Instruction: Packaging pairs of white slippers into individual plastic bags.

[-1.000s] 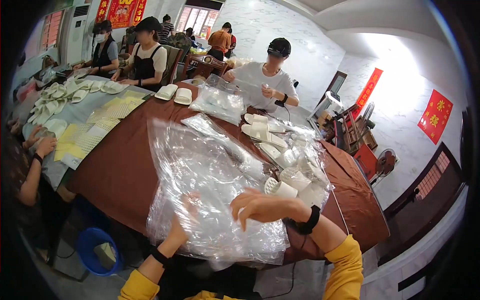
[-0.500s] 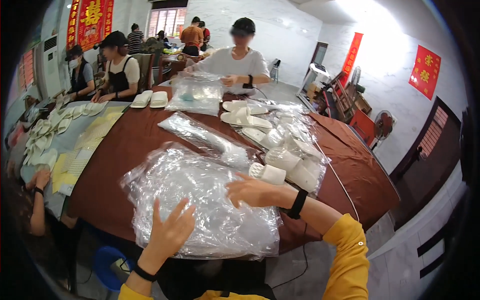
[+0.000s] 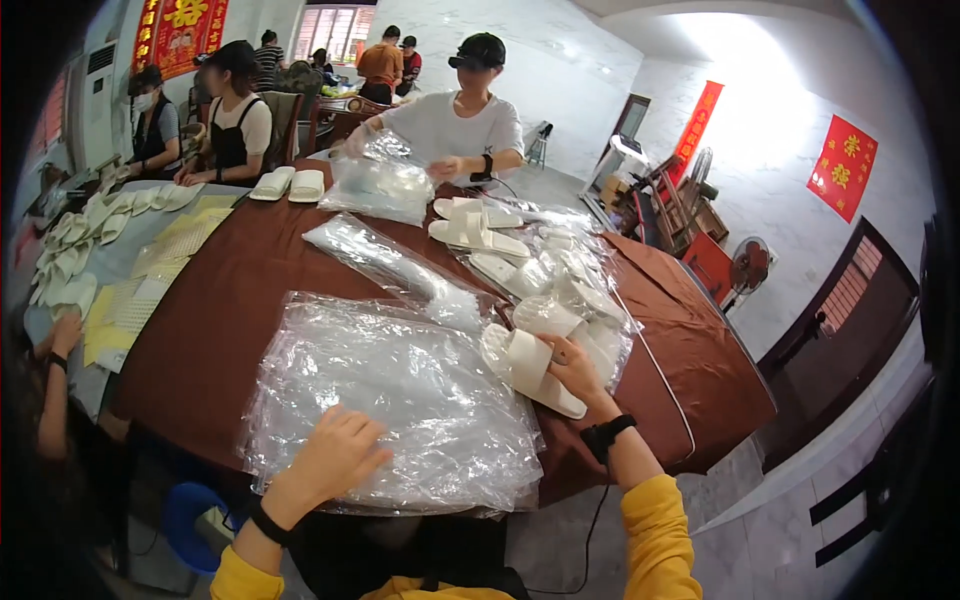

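Note:
A large stack of clear plastic bags (image 3: 400, 390) lies on the brown-covered table (image 3: 230, 300) in front of me. My left hand (image 3: 335, 455) rests on the near edge of that stack, fingers curled on the plastic. My right hand (image 3: 575, 372) grips a pair of white slippers (image 3: 525, 365) lying just right of the stack. Both wrists wear black bands, and my sleeves are yellow.
More white slippers in clear bags (image 3: 560, 280) pile up at the right. A long bagged bundle (image 3: 385, 262) lies mid-table. A person in a white shirt (image 3: 455, 125) handles a bag opposite. Other people sit at the left beside slippers (image 3: 90, 230) and yellow sheets (image 3: 150, 270). A blue bin (image 3: 190, 515) stands below.
My right hand has moved right, off the bag stack, onto the pair of white slippers. My left hand has come forward onto the stack's near edge. The view has shifted.

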{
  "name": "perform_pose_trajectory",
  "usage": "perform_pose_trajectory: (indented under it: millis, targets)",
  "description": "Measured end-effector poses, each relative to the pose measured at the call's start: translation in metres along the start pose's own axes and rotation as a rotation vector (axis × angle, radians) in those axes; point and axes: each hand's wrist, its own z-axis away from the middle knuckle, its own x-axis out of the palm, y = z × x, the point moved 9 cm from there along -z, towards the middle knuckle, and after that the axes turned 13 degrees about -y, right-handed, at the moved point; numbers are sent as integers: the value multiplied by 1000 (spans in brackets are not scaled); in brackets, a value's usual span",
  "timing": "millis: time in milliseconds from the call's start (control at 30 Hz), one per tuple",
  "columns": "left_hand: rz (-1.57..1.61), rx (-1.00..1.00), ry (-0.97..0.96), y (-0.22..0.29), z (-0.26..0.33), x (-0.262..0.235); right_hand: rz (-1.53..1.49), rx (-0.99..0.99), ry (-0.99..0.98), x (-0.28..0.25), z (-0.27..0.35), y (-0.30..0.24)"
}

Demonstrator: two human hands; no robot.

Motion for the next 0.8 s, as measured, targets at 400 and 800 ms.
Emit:
perform_pose_trajectory:
  millis: [400, 800]
  targets:
    - [-156, 66, 212, 3, -9, -2, -40, 20, 231, -115, 10, -92]
    - [-149, -33, 223, -11, -17, 7, 237, -378, -453, 43, -117, -312]
